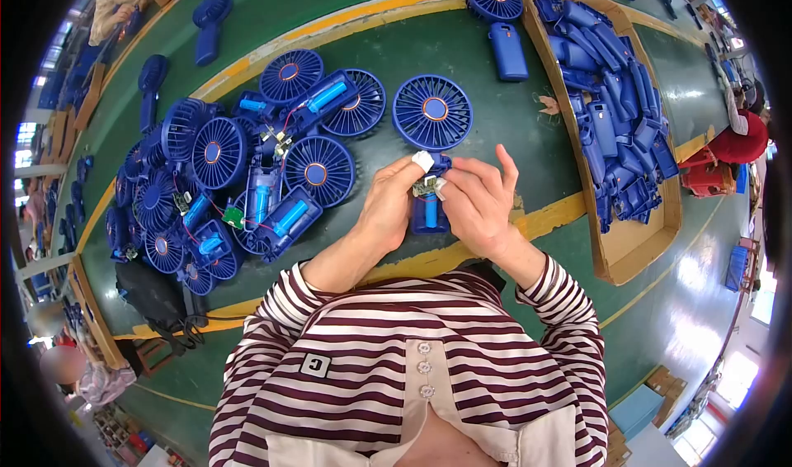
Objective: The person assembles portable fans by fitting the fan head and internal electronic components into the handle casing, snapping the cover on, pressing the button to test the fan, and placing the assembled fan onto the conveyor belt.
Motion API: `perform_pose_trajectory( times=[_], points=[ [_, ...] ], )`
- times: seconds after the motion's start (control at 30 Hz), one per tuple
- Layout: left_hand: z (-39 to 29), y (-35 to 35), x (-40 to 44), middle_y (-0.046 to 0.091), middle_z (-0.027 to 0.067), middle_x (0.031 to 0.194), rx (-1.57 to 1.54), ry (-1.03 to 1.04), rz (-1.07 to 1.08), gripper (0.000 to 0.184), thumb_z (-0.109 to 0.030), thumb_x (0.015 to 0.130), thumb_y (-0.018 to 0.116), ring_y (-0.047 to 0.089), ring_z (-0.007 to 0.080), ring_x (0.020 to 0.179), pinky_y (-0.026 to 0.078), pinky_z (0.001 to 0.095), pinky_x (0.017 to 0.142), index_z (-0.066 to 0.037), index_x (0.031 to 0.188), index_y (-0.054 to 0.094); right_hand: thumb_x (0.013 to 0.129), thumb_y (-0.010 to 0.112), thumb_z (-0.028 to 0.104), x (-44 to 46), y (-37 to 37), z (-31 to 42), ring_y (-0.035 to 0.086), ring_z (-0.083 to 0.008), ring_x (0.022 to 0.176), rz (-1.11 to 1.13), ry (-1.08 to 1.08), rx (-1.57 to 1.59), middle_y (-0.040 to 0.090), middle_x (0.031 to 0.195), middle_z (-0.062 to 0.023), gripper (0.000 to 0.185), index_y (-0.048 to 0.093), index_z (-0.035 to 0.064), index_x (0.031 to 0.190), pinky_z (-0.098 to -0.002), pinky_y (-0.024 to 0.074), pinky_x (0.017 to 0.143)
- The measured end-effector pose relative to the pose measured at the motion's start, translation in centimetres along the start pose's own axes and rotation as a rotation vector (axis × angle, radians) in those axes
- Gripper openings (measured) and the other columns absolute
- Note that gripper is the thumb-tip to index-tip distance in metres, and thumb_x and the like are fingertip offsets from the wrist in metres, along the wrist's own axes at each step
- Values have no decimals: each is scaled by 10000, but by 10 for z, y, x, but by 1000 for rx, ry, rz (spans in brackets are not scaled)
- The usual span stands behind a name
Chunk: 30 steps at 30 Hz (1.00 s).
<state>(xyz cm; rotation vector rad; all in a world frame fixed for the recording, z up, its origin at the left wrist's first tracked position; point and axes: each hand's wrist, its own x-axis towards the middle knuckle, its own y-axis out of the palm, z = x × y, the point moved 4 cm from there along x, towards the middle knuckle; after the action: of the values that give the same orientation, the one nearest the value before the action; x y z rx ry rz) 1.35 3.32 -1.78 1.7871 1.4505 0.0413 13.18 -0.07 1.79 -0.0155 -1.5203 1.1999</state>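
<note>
A blue handheld fan (433,87) lies on the green bench in front of me, its round head pointing away. Its handle (429,221) is opened up, showing a blue battery and a small circuit board (426,188) near the neck. My left hand (388,203) grips the handle from the left, a white cover on its thumb. From the right, my right hand (480,207) is closed at the fan's neck beside the board, fingertips pinched and one finger raised. White also shows at its thumb tip. The fingers hide part of the neck.
Left of my hands is a pile of blue fans (219,153), several with open handles, batteries and boards. A cardboard box (631,257) of blue handle covers (606,129) stands at right. Another fan (506,50) lies at the back. A black bag (153,290) sits front left.
</note>
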Motion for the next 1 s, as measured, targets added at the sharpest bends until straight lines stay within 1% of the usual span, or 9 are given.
perform_pose_trajectory(
  times=[0.1,0.17,0.2,0.37,0.47,0.53,0.6,0.77,1.0],
  points=[
    [0,-5,-3,591,48,810,20,-61,-65,194,-157,845,486,556,106,707,444,233,605,-2,910,582,616,624,52,8,1,0,566,-268,864,86,69,66,565,929,-98,205,579,43,816,-516,338,907],
    [1,-6,-1,584,53,798,49,-144,-59,180,-148,842,469,546,112,680,433,243,559,-7,881,574,605,610,-9,9,-1,-7,570,-276,817,79,190,257,556,922,-114,213,570,11,813,-383,456,754],
    [1,-6,1,584,58,797,24,-168,-59,190,-159,844,459,542,120,666,421,253,529,-9,875,569,607,594,-51,15,-5,-10,570,-289,789,67,215,285,551,935,-131,219,564,-11,821,-331,475,639],
    [-4,-3,1,593,87,900,-20,-202,-3,248,-184,875,405,595,173,761,505,331,635,1,986,526,673,579,-67,25,-9,-20,569,-299,784,198,372,468,537,940,-143,156,555,-37,824,-338,476,654],
    [-9,0,-2,594,85,905,-16,-228,-4,242,-186,877,418,595,170,746,503,335,618,-1,995,521,702,539,-95,27,-9,-23,556,-247,811,261,363,507,529,948,-131,144,537,-62,842,-284,457,675],
    [-8,-2,-1,598,80,887,-33,-230,2,234,-190,877,427,595,166,736,503,337,611,-7,980,531,701,534,-98,27,-7,-22,555,-245,822,296,370,519,525,958,-130,145,537,-62,842,-281,458,680],
    [-8,-2,-2,601,77,869,-42,-241,2,223,-187,874,427,594,161,726,502,334,595,-16,959,540,682,556,-83,28,-7,-21,563,-265,763,255,368,482,530,936,-125,139,548,-53,818,-316,463,651],
    [-6,-5,-1,598,72,860,-54,-229,-3,220,-183,870,423,590,157,712,502,326,582,-18,955,541,676,542,-92,27,-5,-21,560,-271,785,273,370,489,527,941,-128,151,543,-60,824,-318,463,667],
    [-8,-6,-3,592,63,834,-47,-235,0,221,-181,871,420,584,150,707,502,320,593,-15,945,545,652,543,-93,26,-3,-18,553,-294,809,289,259,428,526,966,-148,184,542,-68,834,-340,473,686]
  ],
)
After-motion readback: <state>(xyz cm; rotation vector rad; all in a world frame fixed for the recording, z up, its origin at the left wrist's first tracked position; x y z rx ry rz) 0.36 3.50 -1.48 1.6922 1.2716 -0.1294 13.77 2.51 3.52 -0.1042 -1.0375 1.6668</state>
